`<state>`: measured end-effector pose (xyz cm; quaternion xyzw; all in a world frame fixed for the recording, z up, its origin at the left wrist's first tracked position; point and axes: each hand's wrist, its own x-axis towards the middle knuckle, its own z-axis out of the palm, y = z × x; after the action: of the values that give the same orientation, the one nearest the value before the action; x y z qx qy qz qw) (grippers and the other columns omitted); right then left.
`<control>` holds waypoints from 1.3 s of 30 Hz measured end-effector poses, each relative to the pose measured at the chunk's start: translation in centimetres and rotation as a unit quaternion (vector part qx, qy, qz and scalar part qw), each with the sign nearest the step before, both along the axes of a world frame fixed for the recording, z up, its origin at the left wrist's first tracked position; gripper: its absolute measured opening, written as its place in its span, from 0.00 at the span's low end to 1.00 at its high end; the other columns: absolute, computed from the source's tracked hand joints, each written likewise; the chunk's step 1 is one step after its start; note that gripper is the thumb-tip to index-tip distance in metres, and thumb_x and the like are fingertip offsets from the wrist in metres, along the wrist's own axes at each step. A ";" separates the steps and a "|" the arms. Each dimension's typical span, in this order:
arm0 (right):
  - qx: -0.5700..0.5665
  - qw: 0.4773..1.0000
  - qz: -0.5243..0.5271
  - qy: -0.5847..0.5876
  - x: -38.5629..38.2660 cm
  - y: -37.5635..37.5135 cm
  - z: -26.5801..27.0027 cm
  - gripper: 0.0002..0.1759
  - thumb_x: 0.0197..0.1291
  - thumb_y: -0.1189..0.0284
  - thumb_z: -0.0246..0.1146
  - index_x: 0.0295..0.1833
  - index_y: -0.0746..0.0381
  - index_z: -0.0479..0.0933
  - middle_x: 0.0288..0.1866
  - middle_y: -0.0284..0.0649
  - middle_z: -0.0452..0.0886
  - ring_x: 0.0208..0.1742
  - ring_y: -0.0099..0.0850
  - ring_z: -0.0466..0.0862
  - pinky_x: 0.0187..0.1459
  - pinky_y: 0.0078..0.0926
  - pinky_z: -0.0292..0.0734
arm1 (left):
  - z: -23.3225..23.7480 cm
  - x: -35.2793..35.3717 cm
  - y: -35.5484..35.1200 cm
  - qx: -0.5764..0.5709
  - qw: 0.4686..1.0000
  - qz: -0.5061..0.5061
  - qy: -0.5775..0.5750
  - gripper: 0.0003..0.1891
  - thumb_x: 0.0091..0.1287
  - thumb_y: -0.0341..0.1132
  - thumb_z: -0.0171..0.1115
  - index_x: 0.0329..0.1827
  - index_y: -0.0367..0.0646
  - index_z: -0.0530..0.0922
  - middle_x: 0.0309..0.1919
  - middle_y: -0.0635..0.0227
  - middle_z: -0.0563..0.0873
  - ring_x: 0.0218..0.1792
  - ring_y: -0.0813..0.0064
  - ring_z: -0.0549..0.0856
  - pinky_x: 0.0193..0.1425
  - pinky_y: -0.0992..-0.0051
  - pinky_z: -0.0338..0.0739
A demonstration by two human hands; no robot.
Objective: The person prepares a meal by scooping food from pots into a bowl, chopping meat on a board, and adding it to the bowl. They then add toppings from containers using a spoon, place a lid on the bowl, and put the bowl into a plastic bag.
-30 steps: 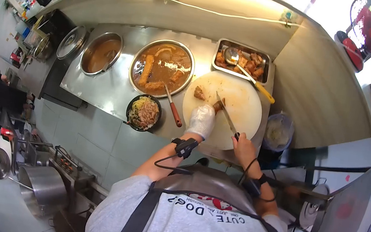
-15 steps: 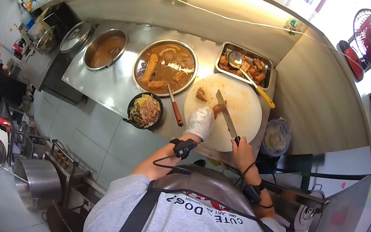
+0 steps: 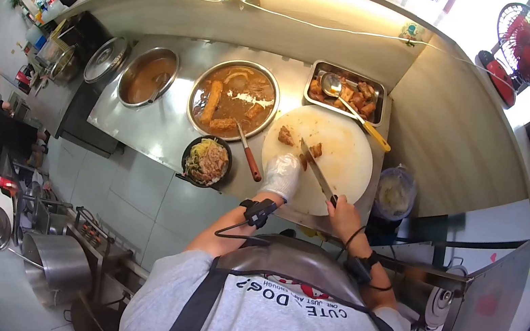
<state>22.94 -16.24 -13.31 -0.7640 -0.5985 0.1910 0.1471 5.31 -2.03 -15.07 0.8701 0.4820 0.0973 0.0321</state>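
– So, which surface carries the work?
– Steel table (image 3: 147, 127), set in a corner beneath a lit ledge, with a tiled front below. A round white cutting board (image 3: 350, 144) lies at its right end.
– And the hands?
– Left hand (image 3: 283, 175), gloved, fingers curled down onto the meat piece (image 3: 314, 151) near the board's middle. Right hand (image 3: 342, 213), bare, closed round the handle of the knife (image 3: 316, 170), blade at the meat.
– Surroundings?
– Braise pan (image 3: 234, 98), broth pot (image 3: 147, 76), lid (image 3: 104, 59), meat tray (image 3: 345, 95) with ladle (image 3: 332, 83), noodle bowl (image 3: 206, 160). Red fan (image 3: 527, 40), upper right. Large pots (image 3: 55, 264) on the floor, left.
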 end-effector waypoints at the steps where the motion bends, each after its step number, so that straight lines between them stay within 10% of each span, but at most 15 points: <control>1: 0.001 1.000 -0.004 0.009 -0.2 -0.3 -0.1 0.21 0.66 0.57 0.61 0.38 0.68 0.71 0.24 0.57 0.81 0.31 0.57 0.84 0.32 0.50 0.78 | 0.1 -0.2 -0.4 0.008 1.000 -0.005 0.006 0.04 0.54 0.30 0.62 0.31 0.43 0.82 0.29 0.59 0.85 0.32 0.60 0.87 0.38 0.65 0.81; 9: 0.085 0.985 -0.082 0.128 0.6 -1.6 -2.5 0.18 0.69 0.60 0.59 0.37 0.66 0.71 0.24 0.53 0.79 0.24 0.47 0.81 0.26 0.42 0.76 | 0.7 0.0 -0.4 -0.007 1.000 -0.002 0.020 0.05 0.55 0.29 0.62 0.35 0.41 0.81 0.31 0.58 0.85 0.32 0.60 0.87 0.35 0.64 0.81; 11: 0.105 0.971 -0.125 0.175 0.7 -2.3 -2.9 0.18 0.70 0.59 0.58 0.37 0.64 0.70 0.21 0.47 0.78 0.18 0.41 0.79 0.21 0.38 0.74 | 0.9 0.6 -0.1 -0.045 0.991 -0.031 -0.121 0.15 0.61 0.34 0.62 0.49 0.36 0.79 0.44 0.48 0.85 0.44 0.54 0.86 0.46 0.63 0.81; 13: -0.046 0.821 -0.268 0.502 0.3 -2.8 -1.3 0.18 0.72 0.56 0.55 0.37 0.59 0.66 0.17 0.35 0.69 0.13 0.25 0.69 0.14 0.29 0.65 | -2.2 1.8 1.0 0.006 0.988 -0.080 -0.134 0.22 0.63 0.39 0.61 0.57 0.34 0.75 0.54 0.43 0.79 0.53 0.50 0.81 0.56 0.61 0.76; 20: 0.000 0.686 -0.345 0.641 -3.8 -3.3 -5.3 0.20 0.73 0.52 0.52 0.38 0.57 0.63 0.19 0.31 0.64 0.13 0.20 0.62 0.13 0.23 0.59 | 1.3 4.0 1.6 -0.103 0.980 -0.155 -0.068 0.39 0.68 0.53 0.55 0.73 0.31 0.62 0.74 0.39 0.58 0.75 0.43 0.56 0.78 0.52 0.47; 30: -0.034 0.663 -0.299 0.686 -7.2 -1.5 -5.3 0.20 0.74 0.52 0.51 0.37 0.57 0.63 0.18 0.31 0.63 0.12 0.21 0.61 0.12 0.23 0.58 | -2.8 5.7 2.1 -0.057 0.976 -0.142 -0.155 0.23 0.70 0.44 0.52 0.61 0.38 0.78 0.71 0.37 0.63 0.75 0.39 0.57 0.79 0.56 0.50; 39: -0.080 0.722 -0.187 0.662 -11.5 -0.1 3.5 0.19 0.75 0.55 0.50 0.36 0.57 0.62 0.19 0.32 0.64 0.13 0.21 0.63 0.13 0.23 0.61 | 6.1 -3.2 1.6 0.055 0.977 -0.043 -0.199 0.37 0.71 0.50 0.49 0.72 0.26 0.60 0.72 0.33 0.60 0.75 0.41 0.57 0.80 0.54 0.45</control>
<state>11.42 -16.38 -9.86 -0.5488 -0.1761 0.6635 0.4770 2.09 -0.44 -8.92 0.8537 0.4218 0.2938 0.0834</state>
